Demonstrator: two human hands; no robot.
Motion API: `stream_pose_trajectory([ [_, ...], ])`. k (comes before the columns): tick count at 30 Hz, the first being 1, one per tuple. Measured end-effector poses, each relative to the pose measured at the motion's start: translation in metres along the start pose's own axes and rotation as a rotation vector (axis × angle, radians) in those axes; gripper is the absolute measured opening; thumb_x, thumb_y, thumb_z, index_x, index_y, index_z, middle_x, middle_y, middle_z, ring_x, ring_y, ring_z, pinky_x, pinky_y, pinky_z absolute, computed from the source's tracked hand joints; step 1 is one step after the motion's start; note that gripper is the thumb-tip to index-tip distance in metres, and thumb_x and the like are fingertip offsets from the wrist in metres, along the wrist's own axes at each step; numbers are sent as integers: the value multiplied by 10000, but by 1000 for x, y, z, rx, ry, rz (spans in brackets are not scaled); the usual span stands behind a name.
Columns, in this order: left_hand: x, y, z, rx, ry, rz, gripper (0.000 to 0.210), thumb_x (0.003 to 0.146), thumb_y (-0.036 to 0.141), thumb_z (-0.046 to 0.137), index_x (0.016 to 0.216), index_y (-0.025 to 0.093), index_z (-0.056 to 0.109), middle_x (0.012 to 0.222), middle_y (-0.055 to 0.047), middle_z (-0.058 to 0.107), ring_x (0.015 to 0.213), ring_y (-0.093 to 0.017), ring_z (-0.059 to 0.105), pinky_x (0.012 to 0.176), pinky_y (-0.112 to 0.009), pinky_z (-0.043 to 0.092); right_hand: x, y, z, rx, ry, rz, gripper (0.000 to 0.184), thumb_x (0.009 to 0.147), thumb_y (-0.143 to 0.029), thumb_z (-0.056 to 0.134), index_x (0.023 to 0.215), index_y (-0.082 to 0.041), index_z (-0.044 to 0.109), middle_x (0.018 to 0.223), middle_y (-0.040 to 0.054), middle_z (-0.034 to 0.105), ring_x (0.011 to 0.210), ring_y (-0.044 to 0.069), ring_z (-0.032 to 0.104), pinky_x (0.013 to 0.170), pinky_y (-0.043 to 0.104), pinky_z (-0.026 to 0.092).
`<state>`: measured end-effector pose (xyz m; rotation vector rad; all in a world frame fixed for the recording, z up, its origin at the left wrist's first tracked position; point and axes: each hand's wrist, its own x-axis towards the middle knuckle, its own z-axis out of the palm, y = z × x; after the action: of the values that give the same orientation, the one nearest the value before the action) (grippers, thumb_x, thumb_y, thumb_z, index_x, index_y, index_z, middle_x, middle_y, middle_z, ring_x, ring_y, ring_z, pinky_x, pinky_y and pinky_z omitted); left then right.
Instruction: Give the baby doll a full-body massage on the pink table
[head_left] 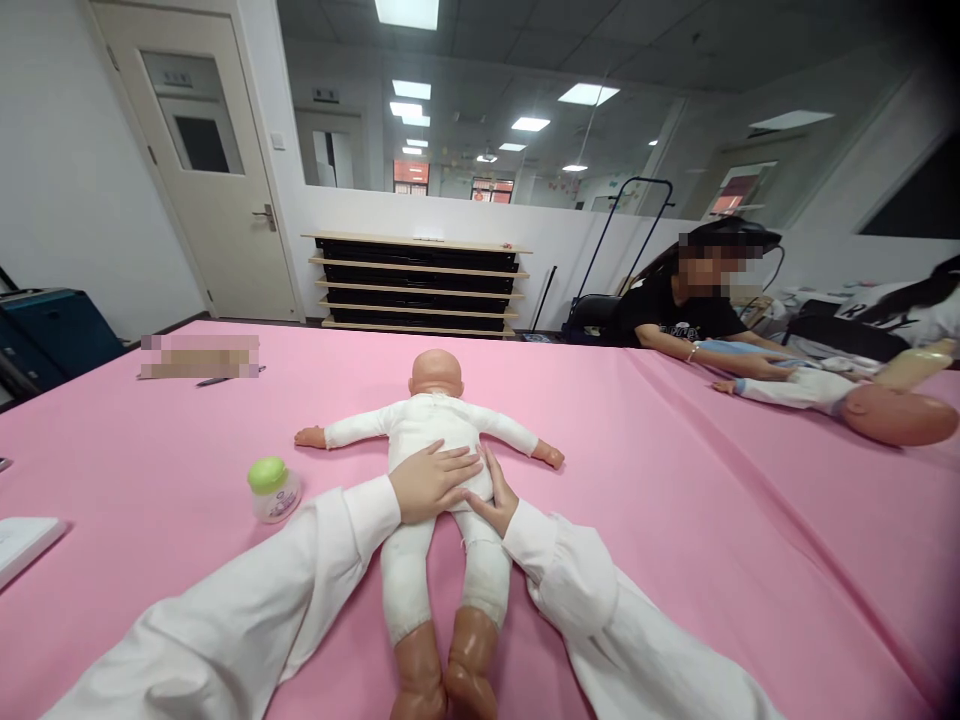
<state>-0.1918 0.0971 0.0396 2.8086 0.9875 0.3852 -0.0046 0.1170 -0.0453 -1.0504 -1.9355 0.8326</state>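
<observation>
Nearest, two loose white sleeves (270,580) reach in from either side of the doll (431,425), which lies lengthwise on the pink cover (637,500), feet toward the person and apparently face down, since no face shows. The left hand (433,482) lies flat and fairly wide across the lower torso, fingers pointing right; the right hand (498,495) rests against the torso's right side, thumb spread from the fingers, gripping nothing. Laid this way, the hands probably steady the body from above and beside, and the outstretched doll arms likely keep its flanks free. A green-lidded jar (274,490) stands left of the torso, within easy reach yet near the left sleeve, so that elbow has less room; a white box (28,545) sits at the left border. Right of the doll, wide bare cover runs to a long fold, giving freer movement. Beyond the head, more cover extends to the table's far edge, with a pen (225,379) at far left; at far right a co-worker (671,320) leans over another doll (896,412), well apart, and shelving (420,285) stands behind
</observation>
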Motion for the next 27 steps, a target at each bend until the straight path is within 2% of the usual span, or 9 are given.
stream_pose_trajectory([
  [3,21,-10,-2,-14,-40,-64,470,914,383,256,1338,214,364,1404,-48,365,1319,-205,277,1075,-488,174,1,3,1,14,-7,-9,937,756,-611,454,1408,-107,8,1465,186,120,1366,237,98,1115,467,144],
  [6,28,-26,-3,-31,-16,-207,446,910,368,258,1314,244,401,1411,-19,353,1340,-205,221,1080,-513,116,1,5,2,20,-20,-12,939,760,-622,436,1407,-83,20,1455,203,145,1363,244,117,1112,471,146],
  [10,22,-40,1,-41,154,-513,456,888,339,302,1332,258,368,1454,-3,257,1361,-210,146,1076,-537,88,1,3,-1,-69,-45,-35,811,789,-609,397,1393,-108,190,1446,175,208,1356,246,161,1109,474,159],
  [12,17,-43,6,-67,256,-686,488,882,335,306,1358,230,326,1470,-28,209,1363,-226,134,1069,-544,117,0,-3,-5,-157,-81,-74,765,810,-586,377,1388,-109,223,1447,170,209,1353,247,170,1102,482,175],
  [14,11,-45,13,-121,328,-794,514,886,340,288,1378,190,287,1478,-60,176,1363,-243,123,1064,-538,152,2,-12,-10,-274,-127,-151,701,838,-540,357,1391,-126,236,1449,155,213,1352,249,174,1090,506,176],
  [18,5,-52,27,-247,395,-735,511,896,309,262,1380,144,273,1478,-98,169,1364,-224,101,1091,-449,164,13,-42,-12,-503,-303,-332,533,874,-436,338,1356,-208,336,1442,79,267,1357,248,155,1066,547,173],
  [20,4,-56,31,-279,425,-692,497,894,296,274,1372,159,285,1476,-101,177,1364,-226,90,1090,-456,162,24,-58,-7,-577,-347,-299,532,878,-402,340,1365,-190,319,1439,82,271,1355,243,165,1062,539,189],
  [23,4,-59,36,-290,434,-681,495,894,285,268,1371,154,278,1475,-115,176,1364,-242,74,1073,-504,175,44,-75,7,-663,-320,-205,530,884,-346,314,1375,-147,294,1440,96,260,1350,223,188,1081,513,161],
  [27,4,-58,39,-263,433,-671,491,896,278,245,1370,153,278,1475,-115,182,1364,-239,82,1070,-514,177,70,-80,19,-687,-273,-100,510,897,-311,260,1380,-152,282,1459,64,209,1358,204,161,1091,499,139],
])
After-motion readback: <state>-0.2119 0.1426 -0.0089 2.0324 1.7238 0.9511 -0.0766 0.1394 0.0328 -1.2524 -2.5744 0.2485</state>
